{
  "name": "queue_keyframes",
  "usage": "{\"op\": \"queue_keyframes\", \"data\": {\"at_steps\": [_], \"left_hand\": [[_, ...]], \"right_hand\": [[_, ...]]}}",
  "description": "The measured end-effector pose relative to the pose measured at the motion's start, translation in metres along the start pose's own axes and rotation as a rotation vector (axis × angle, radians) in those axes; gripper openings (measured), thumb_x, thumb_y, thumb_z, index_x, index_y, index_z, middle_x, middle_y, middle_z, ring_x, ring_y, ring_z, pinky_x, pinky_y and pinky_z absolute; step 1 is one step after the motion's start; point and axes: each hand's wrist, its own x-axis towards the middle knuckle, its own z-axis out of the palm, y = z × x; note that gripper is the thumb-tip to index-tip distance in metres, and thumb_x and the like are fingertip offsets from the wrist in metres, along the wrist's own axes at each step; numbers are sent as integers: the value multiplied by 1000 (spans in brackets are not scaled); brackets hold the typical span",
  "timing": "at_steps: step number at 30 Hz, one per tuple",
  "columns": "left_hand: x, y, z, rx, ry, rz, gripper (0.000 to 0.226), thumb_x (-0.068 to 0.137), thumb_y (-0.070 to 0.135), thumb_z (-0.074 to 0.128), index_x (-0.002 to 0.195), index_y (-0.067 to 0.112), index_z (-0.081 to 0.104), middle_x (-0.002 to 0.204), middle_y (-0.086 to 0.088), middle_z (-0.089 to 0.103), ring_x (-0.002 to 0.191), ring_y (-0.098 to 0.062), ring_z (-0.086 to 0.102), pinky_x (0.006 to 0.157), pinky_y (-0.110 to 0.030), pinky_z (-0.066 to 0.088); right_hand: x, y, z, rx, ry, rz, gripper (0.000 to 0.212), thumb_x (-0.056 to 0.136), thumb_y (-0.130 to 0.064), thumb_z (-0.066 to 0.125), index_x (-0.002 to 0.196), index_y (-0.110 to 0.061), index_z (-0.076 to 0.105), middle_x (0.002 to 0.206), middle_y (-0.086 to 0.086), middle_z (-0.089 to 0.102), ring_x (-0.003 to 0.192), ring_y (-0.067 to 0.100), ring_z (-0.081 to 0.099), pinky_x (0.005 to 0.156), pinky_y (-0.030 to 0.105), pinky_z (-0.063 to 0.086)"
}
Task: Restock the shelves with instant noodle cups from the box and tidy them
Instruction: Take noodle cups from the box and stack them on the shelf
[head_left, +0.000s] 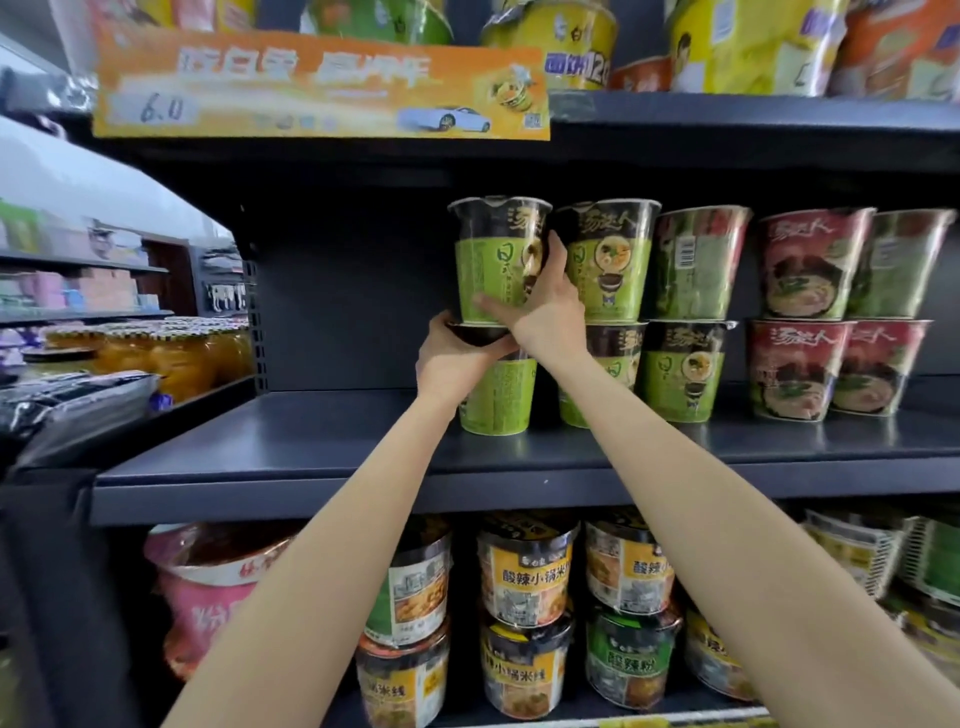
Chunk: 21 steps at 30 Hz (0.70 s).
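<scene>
Two bare forearms reach up from the bottom edge toward the middle shelf (322, 457). The left hand (457, 358) cups under the dark rim of the lower green cup (498, 395), fingers curled round it. The right hand (545, 306) wraps the upper green cup (493, 260), thumb across its front and fingers round its right side. That upper cup stands upright on the lower one, just beside the neighbouring green stack (605, 312).
</scene>
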Motion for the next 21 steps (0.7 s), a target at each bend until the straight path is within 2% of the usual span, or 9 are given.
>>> {"op": "queue_keyframes", "data": {"at_steps": [3,6,8,10,13,15,18,21], "left_hand": [[-3,-2,2,-24,-40,-4,119,46,59,78,145,17,26,133,-4,55,120,-22,54,97,-42,48],[-10,0,-1,-15,-77,8,124,53,55,80,150,23,9,147,-7,37,134,-26,37,106,-44,39],[-15,3,-4,70,-14,73,113,67,45,79,150,23,6,152,-9,26,141,-29,21,111,-46,30],[-28,9,-8,124,104,176,94,77,37,71,150,19,14,151,-7,26,140,-27,16,110,-41,26],[-63,21,-8,87,256,439,62,82,35,60,138,19,40,136,1,45,126,-13,32,101,-20,30],[-90,28,1,37,314,603,44,83,31,56,124,18,52,118,6,56,113,-11,45,92,-10,32],[-131,37,29,-18,278,792,24,88,22,50,107,12,61,92,13,60,90,-14,57,81,-19,44],[-177,36,76,1,146,945,20,91,16,49,94,6,66,80,6,61,69,-14,56,65,-27,47]], "right_hand": [[-2,2,1,-54,26,-28,108,76,-50,73,151,-17,4,133,15,51,116,34,55,92,44,49],[-7,4,-1,-67,8,-75,103,80,-48,70,151,-10,6,139,15,45,123,32,49,95,39,42],[-13,6,-7,-60,28,-104,95,82,-45,68,150,-10,12,140,13,44,122,29,50,93,37,43],[-23,11,-16,-36,83,-149,82,86,-41,66,148,-14,20,137,9,48,116,25,54,89,38,46],[-47,24,-34,13,178,-285,56,90,-33,61,138,-15,38,126,1,56,109,16,57,86,35,49],[-64,38,-51,15,236,-372,41,91,-29,59,129,-16,49,113,-3,62,102,11,58,87,32,46],[-96,66,-88,-84,349,-471,25,91,-23,57,115,-14,60,97,-5,66,91,9,58,86,25,39],[-145,107,-140,-172,443,-544,16,91,-16,57,100,-7,68,87,0,69,84,13,59,80,28,43]]}}
